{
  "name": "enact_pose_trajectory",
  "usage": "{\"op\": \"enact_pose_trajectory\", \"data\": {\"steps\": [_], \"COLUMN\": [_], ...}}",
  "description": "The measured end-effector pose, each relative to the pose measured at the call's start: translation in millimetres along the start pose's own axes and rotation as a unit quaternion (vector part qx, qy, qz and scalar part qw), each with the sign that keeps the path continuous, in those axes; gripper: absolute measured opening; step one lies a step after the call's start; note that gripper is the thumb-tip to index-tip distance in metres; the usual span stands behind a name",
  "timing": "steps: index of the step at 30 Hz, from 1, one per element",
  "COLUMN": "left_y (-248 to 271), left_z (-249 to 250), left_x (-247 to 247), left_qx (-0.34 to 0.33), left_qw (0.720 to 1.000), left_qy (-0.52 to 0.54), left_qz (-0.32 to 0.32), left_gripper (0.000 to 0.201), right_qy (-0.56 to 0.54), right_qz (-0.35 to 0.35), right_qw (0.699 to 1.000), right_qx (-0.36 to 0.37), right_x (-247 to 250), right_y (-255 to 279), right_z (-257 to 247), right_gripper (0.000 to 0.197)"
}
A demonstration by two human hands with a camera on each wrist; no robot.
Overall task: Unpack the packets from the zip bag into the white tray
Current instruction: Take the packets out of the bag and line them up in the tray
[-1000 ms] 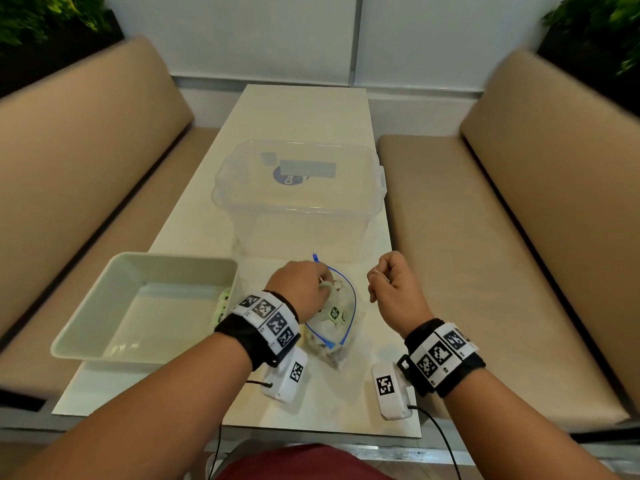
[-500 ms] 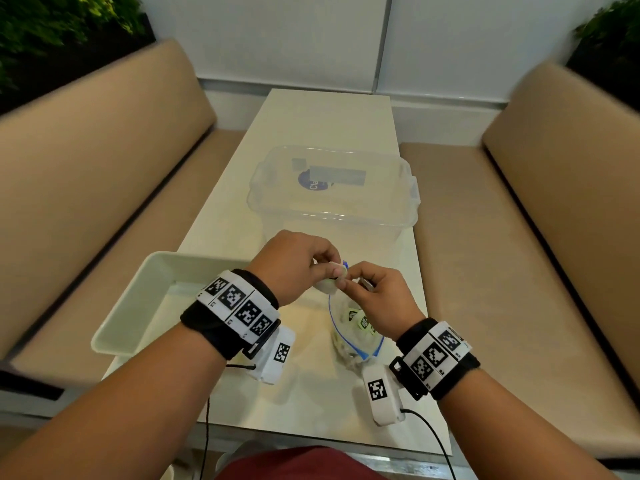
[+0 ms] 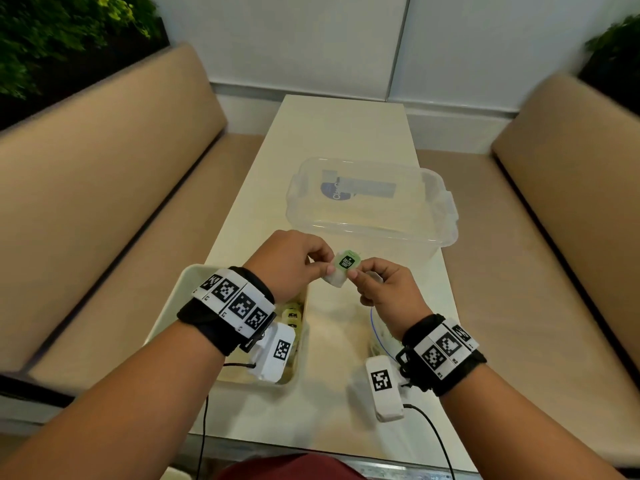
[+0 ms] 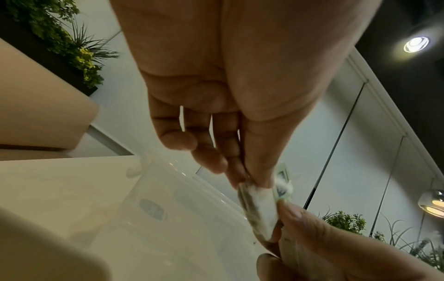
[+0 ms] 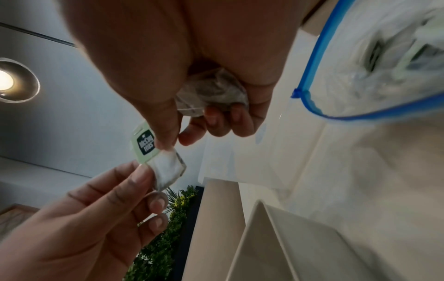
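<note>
A small white tea-bag packet with a green tag hangs in the air between both hands. My left hand pinches its white pouch. My right hand pinches it at the tag end and also holds a second packet curled in its palm. The white tray sits under my left wrist, with a few packets in it. The zip bag with its blue seal lies open under my right wrist, packets inside.
A clear plastic box with a blue label stands on the cream table just beyond the hands. Tan benches run along both sides. Wrist camera cables trail off the near table edge.
My left hand left the zip bag and my right fist came in; both met on one packet and lifted it. Its green tag now shows between the fingertips, near the tray's right side.
</note>
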State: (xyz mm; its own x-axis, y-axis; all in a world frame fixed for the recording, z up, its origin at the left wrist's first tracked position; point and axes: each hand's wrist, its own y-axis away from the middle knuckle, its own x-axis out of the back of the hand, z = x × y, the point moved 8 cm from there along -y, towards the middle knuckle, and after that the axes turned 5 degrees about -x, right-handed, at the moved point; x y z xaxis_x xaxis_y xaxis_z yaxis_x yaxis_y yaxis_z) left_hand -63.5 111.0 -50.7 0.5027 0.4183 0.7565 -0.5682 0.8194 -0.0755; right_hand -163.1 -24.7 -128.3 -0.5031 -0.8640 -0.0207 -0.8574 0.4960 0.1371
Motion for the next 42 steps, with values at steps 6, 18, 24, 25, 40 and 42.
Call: {"op": "enact_pose_trajectory", "data": {"steps": [6,18,24,25,40,42], "left_y": [6.9,9.6,8.7,8.4,25.7,21.0], "left_z": [-17.7,-42.3,-49.0,-51.8,-108.8,-112.2], "left_x": [12.0,36.2,39.6,39.1,-111.3,-120.0], "left_qx": [0.010,-0.006,-0.013,-0.015,-0.008,-0.013], "left_qw": [1.000,0.999,0.999,0.999,0.858,0.844], "left_qy": [0.008,0.038,0.041,0.023,-0.228,-0.267], "left_qz": [-0.023,-0.009,-0.021,-0.032,-0.460,-0.464], "left_gripper": [0.009,0.006,0.005,0.005,0.023,0.024], "right_qy": [-0.024,0.138,0.162,0.177,0.135,0.129], "right_qz": [-0.010,-0.031,-0.044,-0.039,0.074,0.070], "right_qw": [1.000,0.988,0.985,0.983,0.985,0.987], "right_qx": [-0.015,0.062,0.048,0.042,-0.072,-0.066], "right_x": [-26.1,-76.2,-91.5,-91.0,-40.1,-37.5], "right_y": [-6.5,-9.0,-8.7,-9.4,8.0,11.0], "right_z": [1.1,-16.8,-8.8,-5.0,41.5,41.9], "right_gripper": [0.019,0.010,0.010,0.008,0.013,0.013]}}
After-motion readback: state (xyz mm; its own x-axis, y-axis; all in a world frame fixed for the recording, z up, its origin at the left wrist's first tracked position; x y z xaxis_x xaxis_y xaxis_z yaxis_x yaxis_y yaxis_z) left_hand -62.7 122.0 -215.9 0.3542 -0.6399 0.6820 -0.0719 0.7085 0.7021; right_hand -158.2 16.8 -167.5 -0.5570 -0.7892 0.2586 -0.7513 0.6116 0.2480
